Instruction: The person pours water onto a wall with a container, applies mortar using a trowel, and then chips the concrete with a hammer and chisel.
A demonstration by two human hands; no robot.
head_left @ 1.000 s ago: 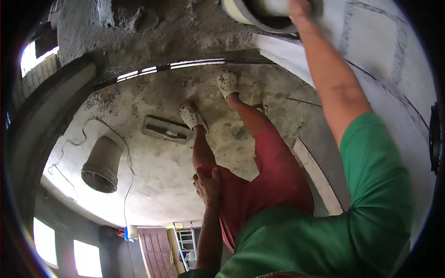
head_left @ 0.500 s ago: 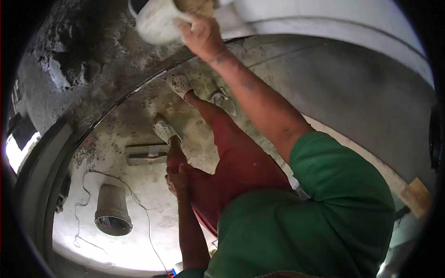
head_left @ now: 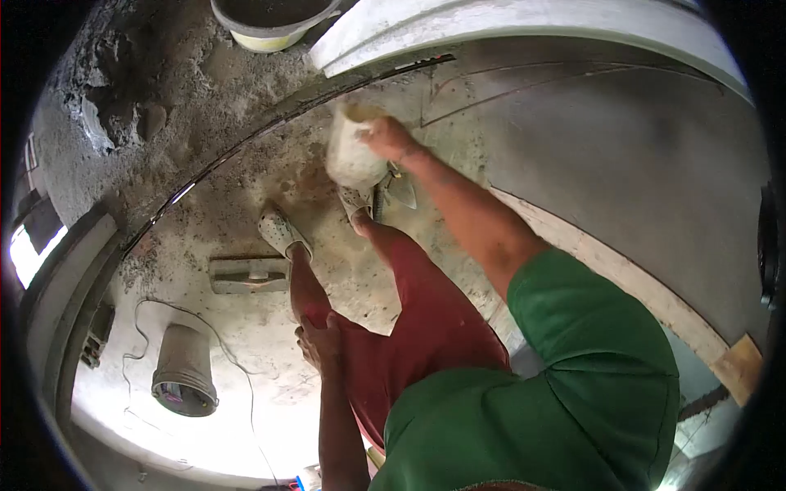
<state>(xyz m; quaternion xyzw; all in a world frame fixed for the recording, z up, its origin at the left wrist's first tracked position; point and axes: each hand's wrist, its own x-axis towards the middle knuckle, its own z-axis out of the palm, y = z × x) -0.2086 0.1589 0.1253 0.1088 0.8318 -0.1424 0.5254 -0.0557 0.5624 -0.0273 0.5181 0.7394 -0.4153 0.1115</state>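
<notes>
In the head view, my right hand grips the edge or handle of a whitish plastic jug. The jug hangs above the floor near my right shoe, its shape somewhat blurred by motion. Just beyond it, a pointed trowel lies on the floor, partly hidden by the jug. My left hand rests on my left leg by the knee, with its fingers lying over the red cloth and holding nothing. Beside my left shoe is a flat rectangular float with a handle on top.
A round tub stands on the rough floor at the top, near wet mortar heaps. A bucket and a thin cable lie at lower left. Smooth grey floor stretches right, bordered by a wooden board.
My right hand has brought the jug down and back from beside the tub toward my feet. The tub now shows fully apart from the jug. My left hand stays on my leg.
</notes>
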